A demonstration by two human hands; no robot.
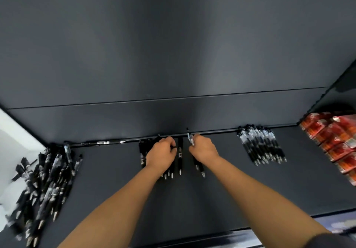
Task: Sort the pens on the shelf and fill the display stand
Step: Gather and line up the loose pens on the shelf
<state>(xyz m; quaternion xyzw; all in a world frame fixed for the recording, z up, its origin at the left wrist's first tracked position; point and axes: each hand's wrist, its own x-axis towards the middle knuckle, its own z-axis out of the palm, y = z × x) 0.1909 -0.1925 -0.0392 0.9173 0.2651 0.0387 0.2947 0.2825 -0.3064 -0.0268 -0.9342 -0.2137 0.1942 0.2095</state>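
Right hand (204,148) is pinching one clear pen (190,137) mid-barrel, and left hand (161,152) is curling its fingers round the black pens (180,156), stock probably handling light, stiff and slick.

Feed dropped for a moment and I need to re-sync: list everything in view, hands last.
shelf: one, dark grey, spans the view
loose pen pile: many, black and clear, left end
back-edge pens: about two, black, along the rear edge
middle pens: several, black, row at centre
right pen row: many, clear and black, right of centre
red packets: several, far right
white panel: one, far left
held pen: one, clear and black, centre
left hand: fingers curled on middle pens
right hand: pinches held pen
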